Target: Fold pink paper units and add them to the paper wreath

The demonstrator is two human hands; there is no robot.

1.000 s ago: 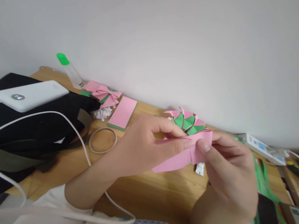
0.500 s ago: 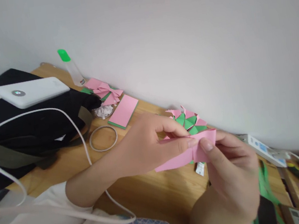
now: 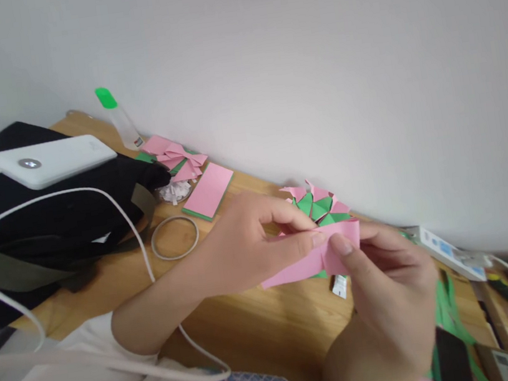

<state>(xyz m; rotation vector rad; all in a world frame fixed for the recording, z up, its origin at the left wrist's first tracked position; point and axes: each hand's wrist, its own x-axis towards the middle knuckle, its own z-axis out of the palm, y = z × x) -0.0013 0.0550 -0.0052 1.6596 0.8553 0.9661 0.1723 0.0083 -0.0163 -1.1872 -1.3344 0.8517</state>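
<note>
Pink paper strip (image 3: 302, 267): located above the wooden table (image 3: 264, 328), between my two hands. From left, I record a white power bank (image 3: 56, 163) on a black bag (image 3: 74, 222), then a ring (image 3: 178, 257) lying near a pink-and-green paper stack (image 3: 209, 190). My left hand (image 3: 252, 241) pinches the strip, thumb in front. My right hand (image 3: 390, 285) grips its right end, thumb pressed on the face. Farther right lies a white power strip (image 3: 449, 253).
</note>
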